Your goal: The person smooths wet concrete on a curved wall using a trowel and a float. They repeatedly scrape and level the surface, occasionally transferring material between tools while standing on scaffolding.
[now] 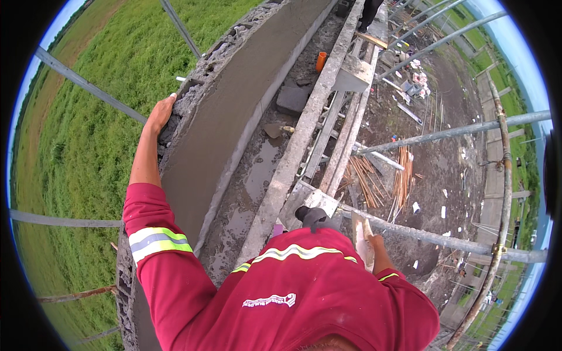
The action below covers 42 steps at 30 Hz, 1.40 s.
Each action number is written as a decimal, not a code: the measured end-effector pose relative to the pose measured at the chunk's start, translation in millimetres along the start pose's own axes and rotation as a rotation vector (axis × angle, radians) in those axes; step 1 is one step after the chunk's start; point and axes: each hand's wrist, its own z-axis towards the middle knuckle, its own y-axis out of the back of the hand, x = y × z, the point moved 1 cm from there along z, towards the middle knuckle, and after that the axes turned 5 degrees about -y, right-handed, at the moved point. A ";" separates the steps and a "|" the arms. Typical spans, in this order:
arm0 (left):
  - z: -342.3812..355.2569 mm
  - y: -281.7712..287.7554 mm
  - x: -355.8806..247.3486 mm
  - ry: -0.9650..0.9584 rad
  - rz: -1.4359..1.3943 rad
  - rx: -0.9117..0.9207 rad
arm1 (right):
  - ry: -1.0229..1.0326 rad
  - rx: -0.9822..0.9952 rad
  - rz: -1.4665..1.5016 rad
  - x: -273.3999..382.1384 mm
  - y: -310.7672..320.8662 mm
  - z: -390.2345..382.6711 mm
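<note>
Grass field and building site: open field (88, 128) beyond the wall's left edge; littered yard (433, 169) beyond the scaffold poles (451, 131) on the right.
Block wall (196, 85): rough, broken top; inner face (234, 88) coated in smooth grey render.
Left hand (161, 112): laid on the wall's top edge, probably for balance; arm nearly straight, reaching forward and left. Grip: palm hidden, cannot tell whether closed on anything.
Right hand (378, 243): low beside the right hip, elbow bent. Grip: seemingly closed on the pale board (362, 237) at its right edge, perhaps to steady it.
Concrete gutter (257, 169): along the wall's foot, wet and splattered; trowel (273, 130) near the right edge, grey block (291, 100) and orange pipe (321, 61) farther along, likely set down clear of the render.
</note>
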 end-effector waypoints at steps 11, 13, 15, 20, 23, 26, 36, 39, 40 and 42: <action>26.0 -8.7 -20.9 0.200 0.094 -0.083 | -0.045 0.127 0.431 4.1 31.2 61.9; 19.7 -6.4 -19.1 0.241 0.068 -0.109 | 0.030 -0.004 0.416 13.5 42.8 69.6; 17.0 -0.6 -18.5 0.224 0.104 -0.089 | 0.049 -0.070 0.422 18.8 51.7 77.5; 18.4 6.0 -18.9 0.298 0.165 -0.040 | -0.173 0.198 0.794 12.8 57.5 81.7; 15.6 2.0 -22.7 0.291 0.019 -0.069 | -0.144 0.018 0.557 6.0 58.9 74.9; 14.1 2.1 -27.3 0.309 0.078 -0.079 | -0.162 -0.015 0.412 -4.1 56.7 67.7; 19.3 5.5 -13.6 0.280 0.125 -0.109 | -0.244 -0.042 0.472 -24.4 57.5 86.2; 13.1 3.6 -22.4 0.287 0.211 -0.160 | -0.167 0.019 0.575 -28.0 65.1 113.2; 11.7 1.1 -27.2 0.287 0.226 -0.149 | -0.141 0.022 0.579 -29.5 71.2 127.8; 9.7 -1.5 -37.3 0.397 0.264 -0.135 | -0.085 -0.073 0.556 -29.8 87.8 158.5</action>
